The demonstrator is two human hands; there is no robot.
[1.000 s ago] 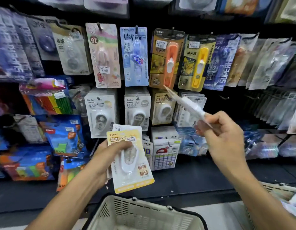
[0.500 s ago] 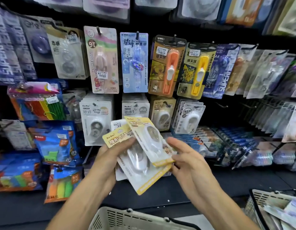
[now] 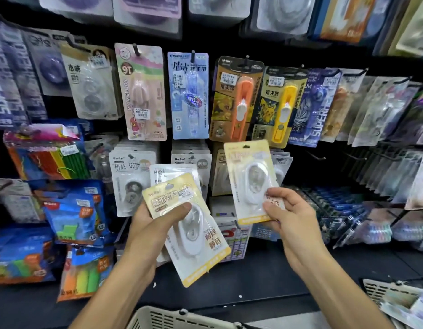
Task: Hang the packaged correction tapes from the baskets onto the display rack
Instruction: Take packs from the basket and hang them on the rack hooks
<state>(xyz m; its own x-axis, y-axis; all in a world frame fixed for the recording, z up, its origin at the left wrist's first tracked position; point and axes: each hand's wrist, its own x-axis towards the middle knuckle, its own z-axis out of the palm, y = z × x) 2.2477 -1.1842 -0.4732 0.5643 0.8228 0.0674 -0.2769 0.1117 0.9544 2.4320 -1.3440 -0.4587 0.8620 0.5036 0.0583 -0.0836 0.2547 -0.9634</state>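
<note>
Two hands, left hand (image 3: 155,224) gripping tilted yellow pack (image 3: 189,230), right hand (image 3: 292,214) pinching upright pack (image 3: 249,181)

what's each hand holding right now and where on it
The left hand grips a small stack of yellow-edged carded correction tape packs at the upper left. The right hand pinches one matching yellow-edged correction tape pack by its lower right corner.

Hanging packs crowd the display rack (image 3: 229,39), overlapping edge to edge. A bare black shelf (image 3: 265,269) below them offers open room between the two baskets (image 3: 172,317). Right of the middle row, one hook (image 3: 315,156) looks empty, though dim light makes this uncertain.
</note>
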